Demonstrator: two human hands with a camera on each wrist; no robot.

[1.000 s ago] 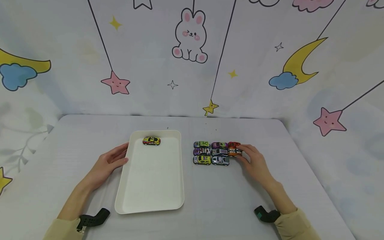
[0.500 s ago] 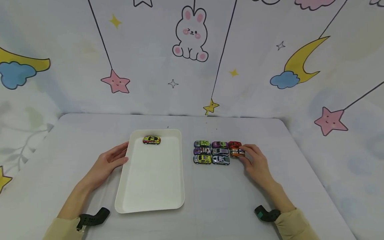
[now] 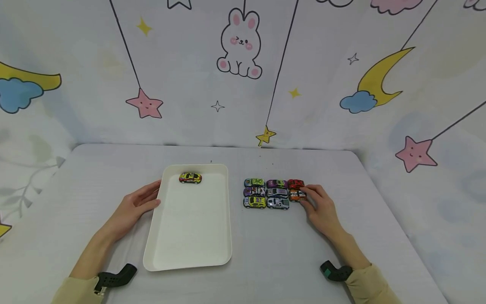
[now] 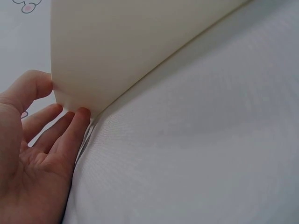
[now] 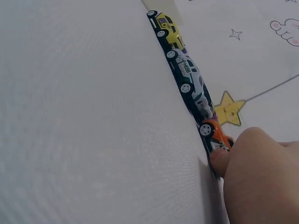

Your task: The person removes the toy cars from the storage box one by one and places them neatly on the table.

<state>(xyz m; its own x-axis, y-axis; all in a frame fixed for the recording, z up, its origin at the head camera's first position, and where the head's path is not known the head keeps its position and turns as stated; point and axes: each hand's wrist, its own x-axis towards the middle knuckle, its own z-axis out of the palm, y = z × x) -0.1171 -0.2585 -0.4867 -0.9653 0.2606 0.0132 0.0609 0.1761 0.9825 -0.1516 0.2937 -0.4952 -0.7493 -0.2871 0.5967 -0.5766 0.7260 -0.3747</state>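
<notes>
A white tray [image 3: 191,236] lies on the table with one yellow-and-red toy car [image 3: 190,177] near its far end. My left hand [image 3: 130,211] rests its thumb and relaxed fingertips against the tray's left edge; in the left wrist view the fingers [image 4: 77,126] touch the outer wall. To the right of the tray, my right hand [image 3: 322,210] pinches an orange toy car [image 3: 296,195] between thumb and finger. This car sits on the table, just nearer than a red toy car [image 3: 295,184]. The hand covers its right end.
Several other toy cars stand close together left of the orange one, among them a silver car [image 3: 278,203], a yellow car [image 3: 255,202] and a purple one [image 3: 276,184]. A printed cloth backdrop [image 3: 190,50] rises behind the white table [image 3: 273,261].
The orange car first shifted slightly right, then back left and a little nearer, with my right hand on it. More of the red car shows. My left hand and the tray have stayed put.
</notes>
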